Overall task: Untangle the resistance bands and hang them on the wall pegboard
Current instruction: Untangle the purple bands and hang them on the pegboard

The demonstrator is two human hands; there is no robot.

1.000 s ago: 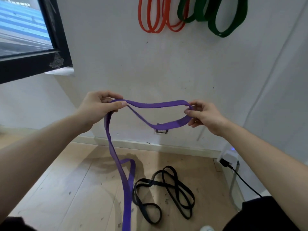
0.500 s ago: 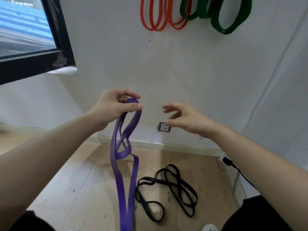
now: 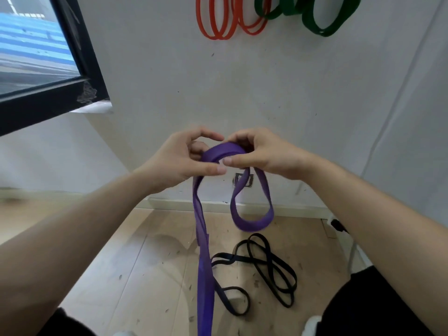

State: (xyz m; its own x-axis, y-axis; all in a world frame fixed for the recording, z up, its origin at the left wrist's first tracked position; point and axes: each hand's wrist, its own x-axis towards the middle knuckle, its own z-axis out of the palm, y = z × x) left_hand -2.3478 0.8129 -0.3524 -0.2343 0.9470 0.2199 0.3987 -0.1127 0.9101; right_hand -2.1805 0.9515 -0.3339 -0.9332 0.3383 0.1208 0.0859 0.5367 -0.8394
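A wide purple resistance band [image 3: 204, 267] hangs from both my hands at chest height. My left hand [image 3: 180, 161] and my right hand [image 3: 264, 154] meet thumb to thumb and pinch its folded top. A short purple loop droops under the right hand; long doubled strands fall from the left hand toward the floor. A thin black band [image 3: 269, 267] lies tangled on the wooden floor below. Orange bands [image 3: 223, 23] and green bands [image 3: 317, 20] hang on the white wall at the top; their pegs are out of frame.
A black-framed window [image 3: 80, 61] juts out at the upper left. A wall socket [image 3: 243, 179] sits low behind the purple loop. A black plug and cable [image 3: 339, 226] run along the right wall. My dark-trousered knees fill the bottom corners.
My right hand, which had let go of the purple band, has come back to it and grips it beside my left hand. A short loop now hangs under the right hand.
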